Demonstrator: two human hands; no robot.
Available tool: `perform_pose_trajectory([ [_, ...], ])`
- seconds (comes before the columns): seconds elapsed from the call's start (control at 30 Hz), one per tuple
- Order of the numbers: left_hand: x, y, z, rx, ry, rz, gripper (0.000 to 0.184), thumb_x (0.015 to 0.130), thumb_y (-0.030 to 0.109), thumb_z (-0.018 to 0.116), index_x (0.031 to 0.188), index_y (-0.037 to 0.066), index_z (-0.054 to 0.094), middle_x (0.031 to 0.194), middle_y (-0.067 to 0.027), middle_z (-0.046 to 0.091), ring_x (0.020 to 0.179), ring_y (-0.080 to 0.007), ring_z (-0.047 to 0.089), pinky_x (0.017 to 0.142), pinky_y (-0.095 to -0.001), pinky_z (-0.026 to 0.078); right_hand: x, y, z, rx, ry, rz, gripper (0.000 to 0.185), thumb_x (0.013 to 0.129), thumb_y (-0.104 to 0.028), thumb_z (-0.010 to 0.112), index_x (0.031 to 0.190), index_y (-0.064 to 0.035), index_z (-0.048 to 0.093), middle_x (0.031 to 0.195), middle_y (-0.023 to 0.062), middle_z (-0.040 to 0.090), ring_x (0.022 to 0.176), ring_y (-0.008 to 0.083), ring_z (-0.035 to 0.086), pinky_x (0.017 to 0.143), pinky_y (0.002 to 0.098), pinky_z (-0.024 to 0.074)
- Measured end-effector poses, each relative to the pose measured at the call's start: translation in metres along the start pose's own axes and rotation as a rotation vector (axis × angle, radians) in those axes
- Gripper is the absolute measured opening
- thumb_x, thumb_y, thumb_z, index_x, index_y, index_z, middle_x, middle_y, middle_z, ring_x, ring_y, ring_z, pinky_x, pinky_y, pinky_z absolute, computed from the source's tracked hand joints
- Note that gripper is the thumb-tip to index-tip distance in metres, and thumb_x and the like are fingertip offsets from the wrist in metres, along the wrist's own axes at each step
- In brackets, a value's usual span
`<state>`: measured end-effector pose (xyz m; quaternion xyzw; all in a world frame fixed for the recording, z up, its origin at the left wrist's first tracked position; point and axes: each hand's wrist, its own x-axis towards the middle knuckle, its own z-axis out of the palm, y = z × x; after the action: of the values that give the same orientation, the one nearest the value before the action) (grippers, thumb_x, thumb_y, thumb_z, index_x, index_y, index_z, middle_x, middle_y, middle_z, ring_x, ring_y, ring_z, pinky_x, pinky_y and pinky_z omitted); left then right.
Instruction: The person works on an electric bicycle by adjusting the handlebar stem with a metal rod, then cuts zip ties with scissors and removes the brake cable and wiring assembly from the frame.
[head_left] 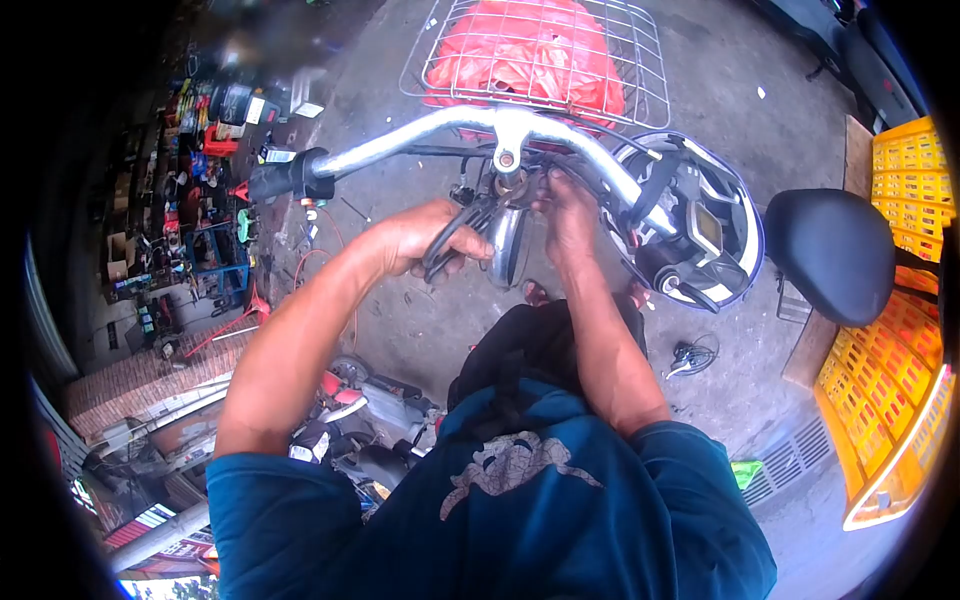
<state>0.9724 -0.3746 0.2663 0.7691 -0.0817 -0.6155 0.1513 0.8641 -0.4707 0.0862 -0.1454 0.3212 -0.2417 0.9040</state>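
Silver handlebars [420, 130] with a black grip [272, 180] on the left span the upper middle of the head view. Below their central clamp, my left hand [435, 238] is closed around a loop of black cable [446, 250], beside a shiny metal tube [507, 245]. My right hand [568, 205] is on the other side of the tube, its fingers bent up against the dark cables under the clamp. What its fingertips hold is too small to make out. A white helmet [745, 215] hangs around the right end of the bars.
A wire basket [645, 60] holding a red plastic bag [525, 50] is in front of the bars. A black seat [832, 257] and yellow crates [870, 400] stand at the right. Tools and parts crowd the left. A coiled cable [690, 358] lies on the floor.
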Motion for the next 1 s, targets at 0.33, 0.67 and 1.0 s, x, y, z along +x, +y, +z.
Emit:
perform_pose_trajectory([
  [0.33, 0.008, 0.002, -0.004, -0.035, -0.012, 0.038, 0.034, 0.070, 0.038, 0.078, 0.072, 0.007, 0.062, 0.055, -0.0034, 0.054, 0.040, -0.0132, 0.049, 0.033, -0.0255, 0.030, 0.004, 0.005, -0.005, -0.032, 0.016, -0.011, 0.043, 0.082, -0.027, 0.073, 0.112, 0.0013, 0.060, 0.095, 0.0063, 0.061, 0.076, 0.0141, 0.058, 0.064, 0.0288, 0.0489],
  [0.67, 0.006, 0.003, -0.002, -0.048, -0.012, 0.049, 0.036, 0.072, 0.038, 0.077, 0.077, 0.006, 0.063, 0.054, -0.0027, 0.052, 0.041, -0.0132, 0.049, 0.035, -0.0263, 0.029, 0.002, 0.006, -0.003, -0.021, -0.006, 0.006, 0.041, 0.083, -0.029, 0.071, 0.110, 0.0000, 0.061, 0.092, 0.0055, 0.060, 0.077, 0.0146, 0.058, 0.066, 0.0298, 0.0490],
  [1.0, 0.001, 0.014, -0.002, -0.047, -0.014, -0.018, 0.049, 0.070, 0.047, 0.077, 0.081, 0.002, 0.061, 0.055, -0.0033, 0.051, 0.040, -0.0139, 0.047, 0.034, -0.0276, 0.028, 0.005, 0.006, -0.006, -0.019, 0.035, 0.058, 0.022, 0.089, -0.015, 0.060, 0.106, -0.0012, 0.059, 0.094, 0.0067, 0.061, 0.080, 0.0157, 0.058, 0.066, 0.0309, 0.0509],
])
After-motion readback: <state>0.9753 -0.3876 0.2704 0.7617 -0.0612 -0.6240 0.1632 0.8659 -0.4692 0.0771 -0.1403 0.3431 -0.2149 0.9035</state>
